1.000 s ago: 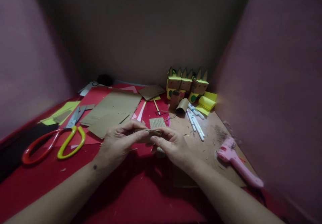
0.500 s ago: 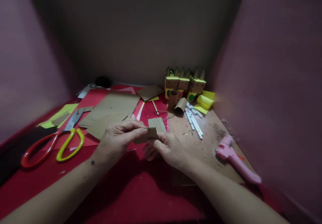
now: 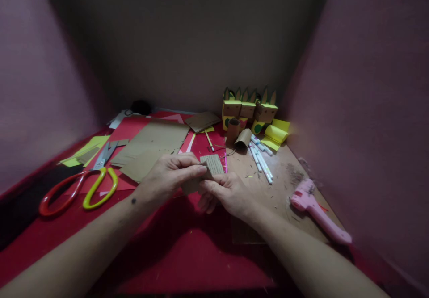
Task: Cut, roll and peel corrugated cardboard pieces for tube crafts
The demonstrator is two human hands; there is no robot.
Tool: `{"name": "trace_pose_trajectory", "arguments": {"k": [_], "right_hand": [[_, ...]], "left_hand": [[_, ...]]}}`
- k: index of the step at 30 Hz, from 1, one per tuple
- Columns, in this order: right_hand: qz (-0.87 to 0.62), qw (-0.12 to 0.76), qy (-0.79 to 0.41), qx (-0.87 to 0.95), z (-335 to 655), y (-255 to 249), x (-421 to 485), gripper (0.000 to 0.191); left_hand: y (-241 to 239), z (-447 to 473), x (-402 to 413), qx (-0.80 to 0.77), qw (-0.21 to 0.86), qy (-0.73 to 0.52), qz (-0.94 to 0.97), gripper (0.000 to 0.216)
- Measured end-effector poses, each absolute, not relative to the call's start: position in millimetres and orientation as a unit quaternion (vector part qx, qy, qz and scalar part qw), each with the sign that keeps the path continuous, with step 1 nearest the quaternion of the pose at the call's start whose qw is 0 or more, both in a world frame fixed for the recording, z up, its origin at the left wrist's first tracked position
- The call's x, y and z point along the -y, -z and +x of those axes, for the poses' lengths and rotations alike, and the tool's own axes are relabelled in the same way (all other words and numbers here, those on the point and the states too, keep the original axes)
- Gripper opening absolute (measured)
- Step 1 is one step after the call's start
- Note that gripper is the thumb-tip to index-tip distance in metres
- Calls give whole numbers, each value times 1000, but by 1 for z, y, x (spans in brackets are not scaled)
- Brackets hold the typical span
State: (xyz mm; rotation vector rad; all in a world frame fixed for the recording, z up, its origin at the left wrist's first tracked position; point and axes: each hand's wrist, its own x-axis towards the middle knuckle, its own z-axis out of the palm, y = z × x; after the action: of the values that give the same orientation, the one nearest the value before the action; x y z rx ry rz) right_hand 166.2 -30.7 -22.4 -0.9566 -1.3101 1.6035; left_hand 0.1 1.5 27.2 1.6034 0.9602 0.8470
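Note:
Between my two hands, above the red tabletop (image 3: 187,262), is a small piece of brown cardboard (image 3: 191,186). My left hand (image 3: 176,170) pinches its upper edge, thumb on top. From the other side my right hand (image 3: 228,193) grips the right end between thumb and fingers. Part of the piece is hidden behind the fingers. Just beyond it lies a ridged corrugated cardboard scrap (image 3: 212,164), with a pink stick (image 3: 225,162) at its right.
Scissors (image 3: 100,173) with red and yellow handles lie left, near cardboard sheets (image 3: 154,137). On the brown board (image 3: 244,226) are white markers (image 3: 261,164), cardboard tubes (image 3: 243,139) and a pink glue gun (image 3: 318,213). Behind stand yellow-and-brown cardboard figures (image 3: 248,110).
The cardboard piece has tilted in my fingers, its right end now angled upward. Both hands keep hold of it. The whole view has shifted slightly.

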Motion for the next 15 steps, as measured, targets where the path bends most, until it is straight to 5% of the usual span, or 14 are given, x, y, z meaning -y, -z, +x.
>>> {"name": "trace_pose_trajectory", "arguments": {"k": [15], "right_hand": [[-402, 445, -660, 453, 166, 18, 30, 33]], "left_hand": [[-20, -2, -2, -359, 592, -279, 666, 18]]}}
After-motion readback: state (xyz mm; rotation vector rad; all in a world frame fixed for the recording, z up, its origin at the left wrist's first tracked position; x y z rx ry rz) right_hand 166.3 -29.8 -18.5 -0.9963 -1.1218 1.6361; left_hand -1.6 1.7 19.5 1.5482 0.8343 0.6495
